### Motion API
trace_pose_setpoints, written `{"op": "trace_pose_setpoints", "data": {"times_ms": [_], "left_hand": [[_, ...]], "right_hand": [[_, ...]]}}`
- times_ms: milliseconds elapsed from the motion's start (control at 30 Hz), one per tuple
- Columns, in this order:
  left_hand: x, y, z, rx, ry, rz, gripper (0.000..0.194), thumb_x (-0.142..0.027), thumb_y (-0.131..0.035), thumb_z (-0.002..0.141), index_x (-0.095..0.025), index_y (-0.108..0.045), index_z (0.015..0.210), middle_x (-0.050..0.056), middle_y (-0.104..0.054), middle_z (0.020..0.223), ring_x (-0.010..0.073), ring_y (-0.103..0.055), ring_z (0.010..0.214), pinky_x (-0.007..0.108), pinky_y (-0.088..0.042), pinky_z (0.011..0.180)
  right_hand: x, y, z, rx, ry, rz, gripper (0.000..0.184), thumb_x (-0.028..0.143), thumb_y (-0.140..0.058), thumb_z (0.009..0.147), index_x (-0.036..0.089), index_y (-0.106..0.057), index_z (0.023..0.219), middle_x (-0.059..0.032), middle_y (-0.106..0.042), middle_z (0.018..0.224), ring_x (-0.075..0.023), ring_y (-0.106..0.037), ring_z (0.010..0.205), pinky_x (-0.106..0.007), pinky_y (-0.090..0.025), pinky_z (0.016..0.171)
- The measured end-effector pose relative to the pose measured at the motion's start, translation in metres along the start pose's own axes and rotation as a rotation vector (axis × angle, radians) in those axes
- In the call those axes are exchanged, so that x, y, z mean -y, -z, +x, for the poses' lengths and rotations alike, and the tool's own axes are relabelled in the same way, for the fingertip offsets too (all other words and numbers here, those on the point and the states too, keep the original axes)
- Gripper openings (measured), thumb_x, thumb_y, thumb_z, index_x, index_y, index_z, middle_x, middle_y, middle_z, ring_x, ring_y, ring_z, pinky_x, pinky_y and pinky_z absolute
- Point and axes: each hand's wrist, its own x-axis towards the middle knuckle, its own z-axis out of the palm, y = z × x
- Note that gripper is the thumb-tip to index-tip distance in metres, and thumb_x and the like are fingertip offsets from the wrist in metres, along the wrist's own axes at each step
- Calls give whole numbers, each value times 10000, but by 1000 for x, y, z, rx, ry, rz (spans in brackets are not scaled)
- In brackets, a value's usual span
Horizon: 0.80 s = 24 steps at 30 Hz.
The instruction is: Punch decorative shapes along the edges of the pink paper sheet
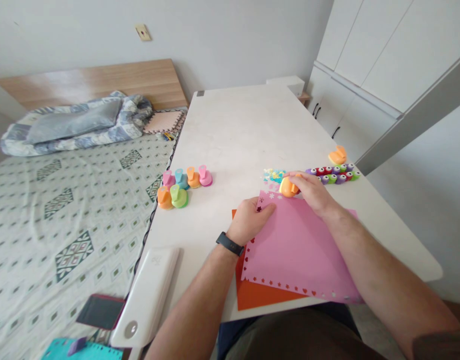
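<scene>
Paper, pink (pixel 301 240): lay over orange sheet (pixel 265 297) on our worktop (pixel 237 130); our left hand (pixel 248 219) pinched its corner, seemingly for steadiness; our right hand (pixel 315 192) clasped an orange punch (pixel 289 187) at its far edge.

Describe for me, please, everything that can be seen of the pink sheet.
The pink sheet looks like thin, matte paper. Small cut-outs, among them hearts and flower-like shapes, run along its left and near edges; more sit by the far-left corner. It lies askew, partly over an orange sheet on the white table. The left hand holds its left side; the orange punch in the right hand meets its far edge. The right forearm hides part.
</scene>
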Motion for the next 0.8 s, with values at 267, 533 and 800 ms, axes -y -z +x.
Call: {"op": "trace_pose_setpoints", "data": {"times_ms": [267,533,800], "left_hand": [[-2,1,0,-7,0,-82,326,-475,-675,850,-154,-710,810,33,-677,724,161,-590,630,250,-387,541],[-1,-1,0,39,-50,-104,314,-451,-633,902,-151,-720,927,37,-707,812,149,-605,670,239,-414,580],[-6,1,-2,25,-43,-132,291,-439,-639,904,-155,-701,910,27,-684,811,138,-578,686,227,-413,600]], "right_hand": [[-4,2,3,-156,-18,40,450,573,-617,883,236,-747,1150,-43,-733,1009,-239,-642,908,-339,-507,734],[7,3,2,-161,-20,103,334,493,-622,884,226,-767,1023,-43,-726,969,-236,-635,899,-327,-492,716],[19,15,-7,63,69,51,181,381,-662,864,220,-733,908,-1,-655,763,-185,-565,684,-313,-423,628]]}}
